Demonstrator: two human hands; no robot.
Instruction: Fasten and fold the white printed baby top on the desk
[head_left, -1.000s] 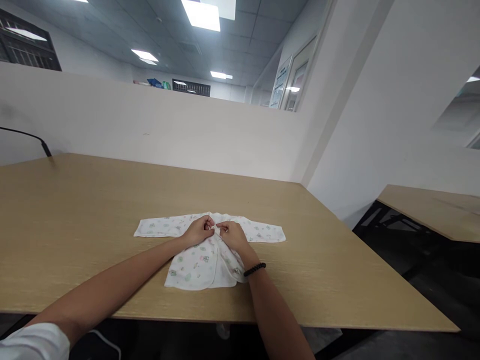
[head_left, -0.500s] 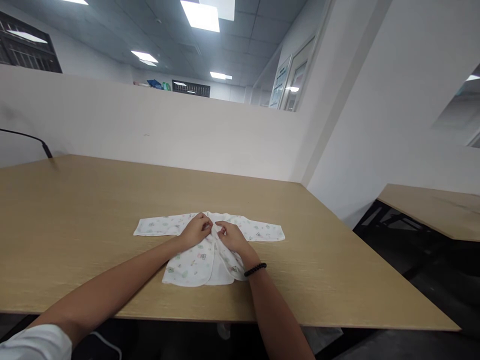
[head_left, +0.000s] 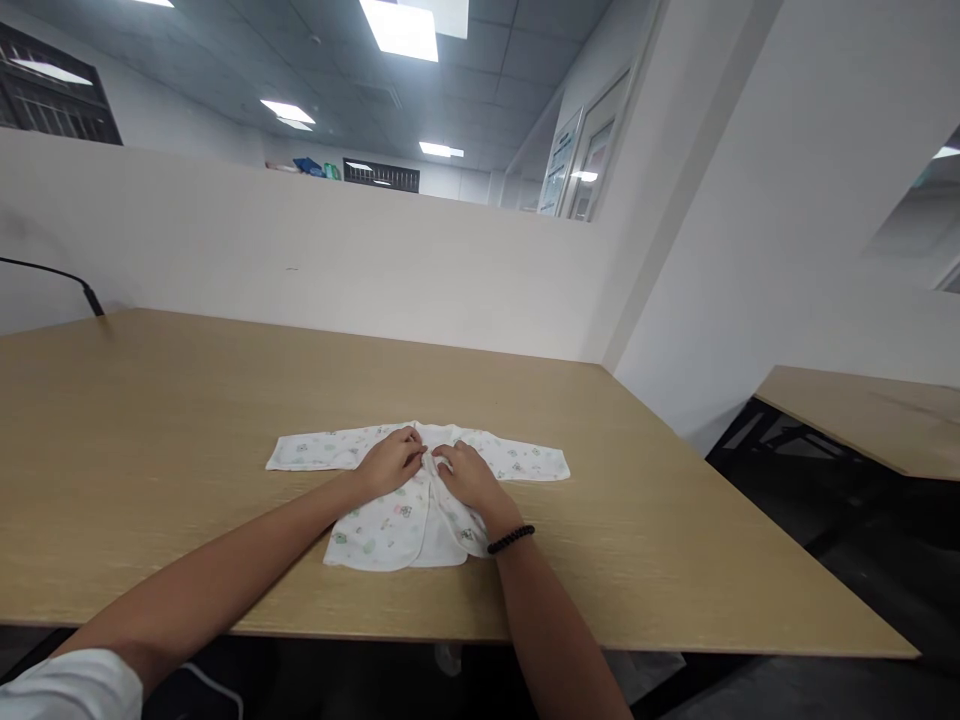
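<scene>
A small white baby shirt (head_left: 375, 530) with a pale print of little figures lies spread on the wooden table, both sleeves stretched out sideways. Its front parts below the chest, showing the plain inner side between the two flaps. My left hand (head_left: 391, 462) rests on the upper front, fingers closed on the left front edge near the neckline. Close beside it, my right hand (head_left: 463, 472) pinches the right front edge with curled fingers. A black beaded bracelet (head_left: 511, 540) circles my right wrist. Whatever fastening lies between the fingertips is too small to make out.
The table (head_left: 645, 560) ends at a low white partition (head_left: 390, 270) behind. A thin black cable or stalk (head_left: 91, 300) stands at the far left. Another table (head_left: 862, 420) is at the right, past a gap.
My right hand's fingers have curled in more, with the index finger lowered towards the fabric edge. The left hand and the shirt stay nearly where they were.
</scene>
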